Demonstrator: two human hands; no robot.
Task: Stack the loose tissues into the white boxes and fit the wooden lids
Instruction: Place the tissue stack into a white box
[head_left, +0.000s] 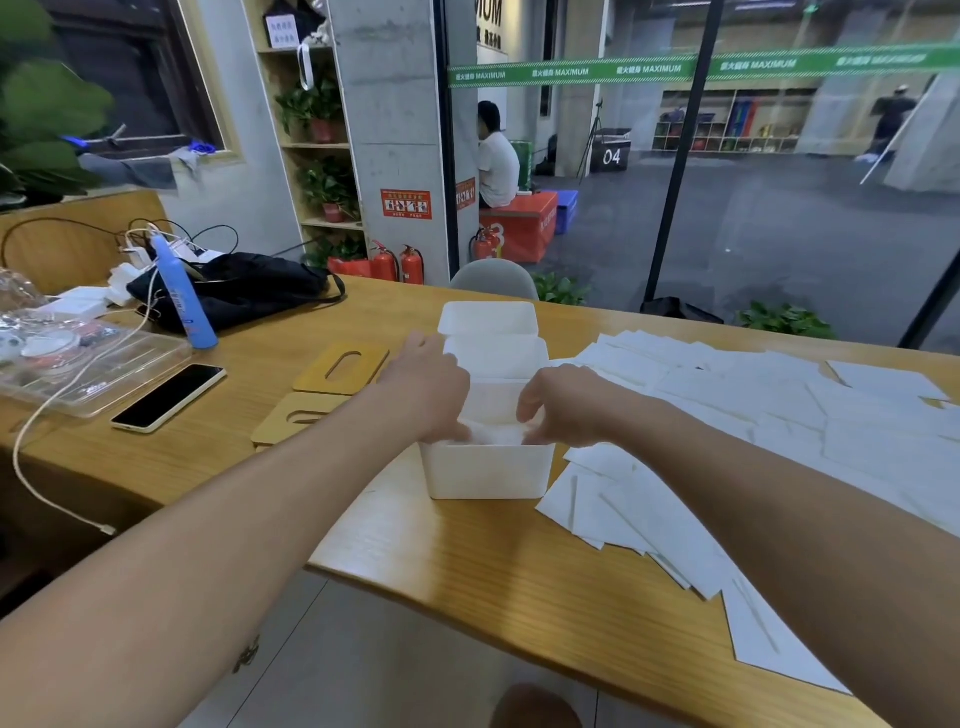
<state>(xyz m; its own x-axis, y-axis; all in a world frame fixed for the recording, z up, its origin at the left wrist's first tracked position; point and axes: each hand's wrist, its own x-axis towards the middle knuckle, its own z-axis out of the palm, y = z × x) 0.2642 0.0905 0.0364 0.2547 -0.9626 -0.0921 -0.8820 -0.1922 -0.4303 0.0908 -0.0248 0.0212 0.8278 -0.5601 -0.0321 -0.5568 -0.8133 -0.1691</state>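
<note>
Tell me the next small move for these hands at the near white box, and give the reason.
Probably press the tissues flat into the near white box, then lift both hands out. The left hand and right hand are both down inside its open top on the white tissue. Many loose tissues still cover the table, and the wooden lids lie unused to the left.

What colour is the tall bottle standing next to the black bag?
Light blue; the bottle shows only in the head view, beside the black bag.
</note>
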